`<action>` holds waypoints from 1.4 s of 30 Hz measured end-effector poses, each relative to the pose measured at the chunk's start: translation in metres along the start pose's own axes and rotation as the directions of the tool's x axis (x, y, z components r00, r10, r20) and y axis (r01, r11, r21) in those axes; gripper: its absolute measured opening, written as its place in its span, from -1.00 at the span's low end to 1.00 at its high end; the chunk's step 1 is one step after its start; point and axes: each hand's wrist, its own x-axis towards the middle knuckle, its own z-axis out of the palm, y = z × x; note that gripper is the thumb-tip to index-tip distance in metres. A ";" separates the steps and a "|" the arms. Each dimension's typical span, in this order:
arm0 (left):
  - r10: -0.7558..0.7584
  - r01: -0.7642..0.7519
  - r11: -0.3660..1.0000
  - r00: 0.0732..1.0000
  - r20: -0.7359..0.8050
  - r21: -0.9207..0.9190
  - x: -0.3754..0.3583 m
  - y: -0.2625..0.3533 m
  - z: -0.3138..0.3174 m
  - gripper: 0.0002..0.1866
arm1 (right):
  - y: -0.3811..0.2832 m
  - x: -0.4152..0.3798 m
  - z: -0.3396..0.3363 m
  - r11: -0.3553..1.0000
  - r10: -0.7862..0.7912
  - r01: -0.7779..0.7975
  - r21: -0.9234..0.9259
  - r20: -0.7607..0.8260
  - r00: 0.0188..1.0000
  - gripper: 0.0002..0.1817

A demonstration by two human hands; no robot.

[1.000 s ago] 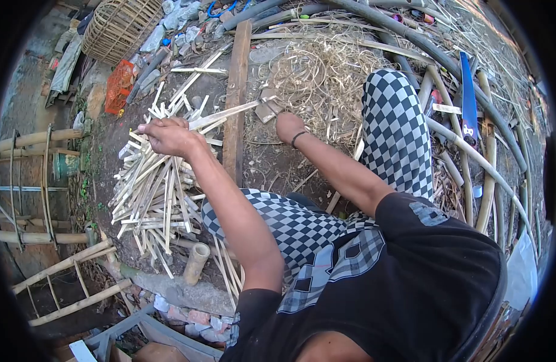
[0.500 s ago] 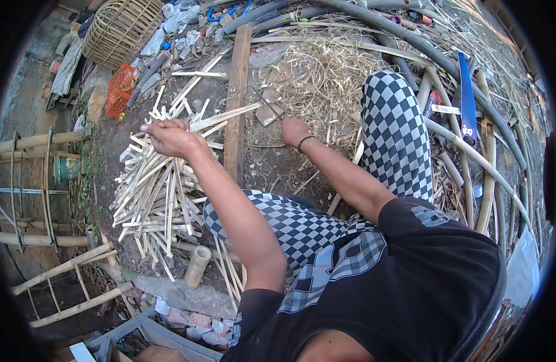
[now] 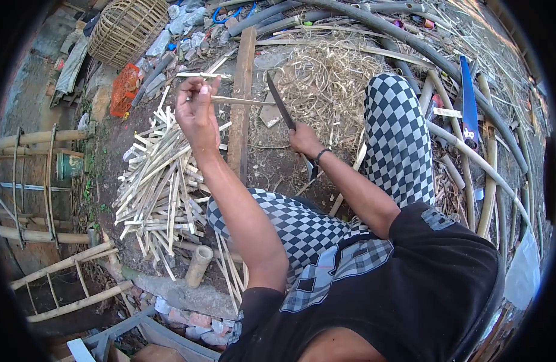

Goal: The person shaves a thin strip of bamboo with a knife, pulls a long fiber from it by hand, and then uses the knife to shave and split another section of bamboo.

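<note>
My left hand is raised over the near side of a long wooden plank, pinching one end of a thin bamboo strip. The strip crosses the plank, and its far end comes close to the knife blade. In my right hand is a knife, gripped by the handle, its dark blade pointing away from me. Below the blade lies a small flat block. Under my left forearm spreads a heap of cut bamboo strips.
Curly bamboo shavings cover the ground beyond my right hand. A blue-bladed saw and bamboo poles lie at the right. An orange crate and a woven basket stand at upper left. A short bamboo tube is near my left knee.
My left hand has lifted away and turned, its fingers opening out around the strip. The knife has swung so that its blade shows broadside, and my right hand has shifted slightly toward me.
</note>
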 end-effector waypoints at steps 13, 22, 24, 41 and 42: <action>0.130 -0.121 0.991 0.974 -0.184 0.059 0.005 -0.021 0.011 -0.58 | -0.121 -0.059 -0.038 0.877 -0.463 0.477 0.057 -0.164 0.871 -0.74; 0.287 -0.084 0.935 0.751 -0.594 0.346 -0.002 -0.022 0.018 -0.46 | -0.108 -0.025 0.007 0.910 -0.412 0.414 0.013 -0.079 0.908 -0.78; 0.324 -0.088 0.928 0.668 -0.669 0.362 0.004 -0.020 0.009 -0.45 | -0.097 0.010 0.014 0.929 -0.370 0.370 0.010 -0.029 0.929 -0.76; 0.197 -0.061 0.980 0.466 -0.862 0.191 0.013 -0.014 -0.028 -0.55 | -0.093 0.040 0.024 0.924 -0.287 0.296 -0.241 0.075 0.955 -0.73; 0.198 -0.066 0.980 0.464 -0.863 0.190 0.016 -0.014 -0.025 -0.55 | -0.112 0.029 0.015 0.928 -0.312 0.318 -0.193 0.060 0.948 -0.73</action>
